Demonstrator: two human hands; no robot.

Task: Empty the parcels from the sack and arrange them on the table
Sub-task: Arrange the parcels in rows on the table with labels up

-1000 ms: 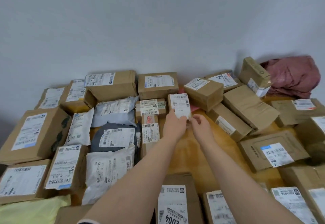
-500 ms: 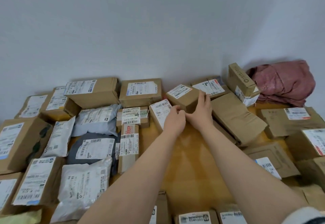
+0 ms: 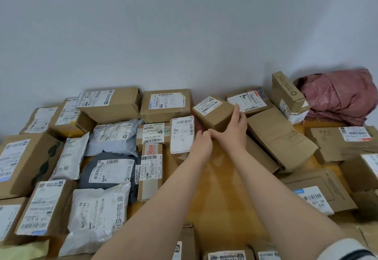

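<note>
A small brown box [image 3: 212,112] sits tilted at the back centre of the wooden table [image 3: 216,182]. My right hand [image 3: 231,131] grips it, with fingers up its right side and the thumb along its lower front edge. Just to the left stands a narrow box with a large white label [image 3: 182,135]. My left hand [image 3: 201,144] is curled against that box's lower right edge and seems to hold it there. The crumpled pink sack [image 3: 337,96] lies at the back right corner against the wall.
Several labelled cardboard boxes [image 3: 165,104] line the back wall, and grey and white mailer bags [image 3: 110,169] cover the left side. More flat boxes [image 3: 280,137] lie to the right, and others sit along the near edge. Bare wood shows under my forearms.
My left hand carried the white-labelled box back and left beside the other parcels. My right hand let go of it, reached to the small brown box and gripped it.
</note>
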